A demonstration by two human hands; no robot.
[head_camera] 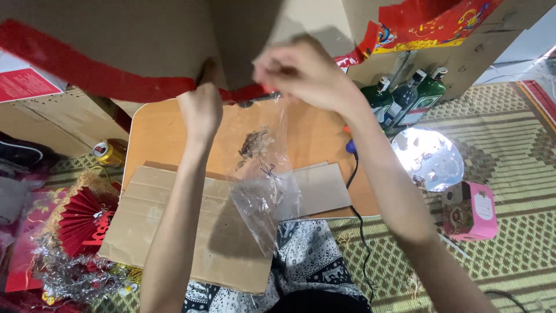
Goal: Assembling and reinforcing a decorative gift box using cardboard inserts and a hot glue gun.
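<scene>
- Cardboard box [145,40]: cut off by the top edge; full shape not visible.
- Right hand [304,72]: motion-blurred; fingertip grip and any held item cannot be told.
- Left hand [201,107]: fingertips hidden behind the box edge and red tape [87,72].
- Green bottles [405,98]: upper parts partly hidden behind the box corner.
- Black cable [360,232]: lower end runs out of view behind the patterned cloth [301,261].
- Clear plastic bag [266,197]: contents too small to identify.

A home floor: woven mat [509,139], low wooden table [313,133], festive red paper fan [81,220].
</scene>
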